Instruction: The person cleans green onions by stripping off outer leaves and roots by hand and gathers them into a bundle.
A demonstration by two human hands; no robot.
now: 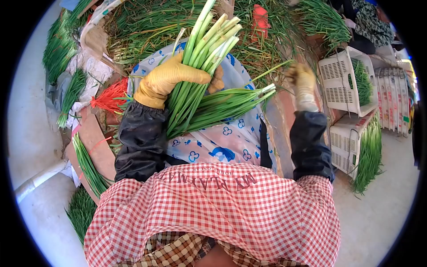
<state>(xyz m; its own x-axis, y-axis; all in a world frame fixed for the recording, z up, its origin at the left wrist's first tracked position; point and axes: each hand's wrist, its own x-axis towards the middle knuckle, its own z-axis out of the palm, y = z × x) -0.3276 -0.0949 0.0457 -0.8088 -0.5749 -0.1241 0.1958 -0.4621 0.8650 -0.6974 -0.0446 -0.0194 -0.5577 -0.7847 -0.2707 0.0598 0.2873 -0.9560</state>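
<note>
My left hand (171, 82), in a yellow glove, is closed around a bunch of long green chives (211, 42). Their pale stem ends point up and away from me, and the leaves hang down below the glove. Under that bunch, more chives (227, 104) lie across my lap with their white ends to the right. Off to the right, my right hand (302, 82), also gloved, is raised and blurred, so its fingers are unclear. A single thin green leaf (271, 72) stretches towards it; whether the hand touches it I cannot tell. A white-and-blue patterned plastic apron (229, 142) covers my lap.
Loose trimmed leaves (147, 24) cover the ground ahead. Red ties (111, 95) lie at left, near a tied bunch (86, 155) on a brown board. White crates (340, 82) of chives stand at right. An orange-red object (260, 20) lies ahead; another person (373, 22) is at far right.
</note>
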